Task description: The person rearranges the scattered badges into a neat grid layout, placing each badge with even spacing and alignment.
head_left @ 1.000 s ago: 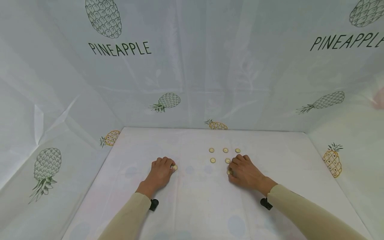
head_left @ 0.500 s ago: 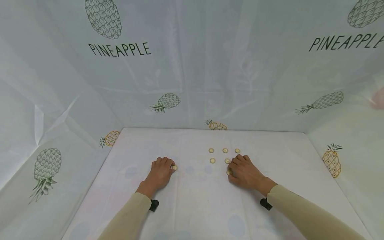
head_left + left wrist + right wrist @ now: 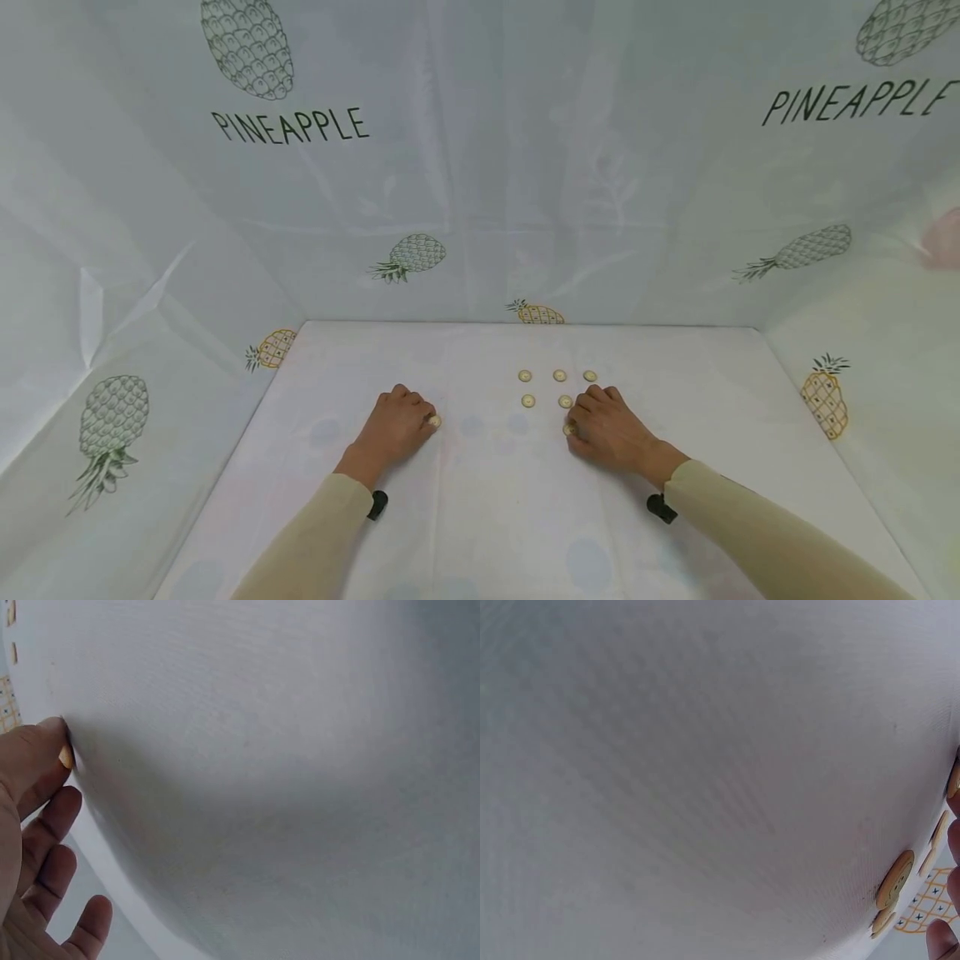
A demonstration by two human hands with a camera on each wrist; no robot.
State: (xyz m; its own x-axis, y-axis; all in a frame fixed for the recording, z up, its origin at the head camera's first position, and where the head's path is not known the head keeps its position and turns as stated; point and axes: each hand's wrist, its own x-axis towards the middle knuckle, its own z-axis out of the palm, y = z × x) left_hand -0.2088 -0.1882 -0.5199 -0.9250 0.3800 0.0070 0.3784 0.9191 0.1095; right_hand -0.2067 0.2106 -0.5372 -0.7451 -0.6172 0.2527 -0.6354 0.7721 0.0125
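Note:
My left hand (image 3: 395,425) is low over the white cloth, pinching a small round wooden button (image 3: 435,422) between thumb and index finger. In the left wrist view that button (image 3: 67,757) shows edge-on at the cloth, and the other fingers are bent loosely. On the right, my right hand (image 3: 609,429) pinches another wooden button (image 3: 569,429) by its edge. The right wrist view catches only part of the fingers (image 3: 954,847) and the held button (image 3: 955,781) at its border. Just beyond this hand lies a loose button (image 3: 566,402) with a raised rim.
Several more buttons lie flat in two rows, among them one at the back left (image 3: 525,376) and one at the back right (image 3: 590,376). White cloth (image 3: 495,517) covers the table. A pineapple-printed back curtain (image 3: 480,192) and side curtains enclose it.
The head view has shifted slightly, moving the scene a little left. The left hand's knuckles have risen slightly. Both hands keep their buttons, and the loose ones lie as before.

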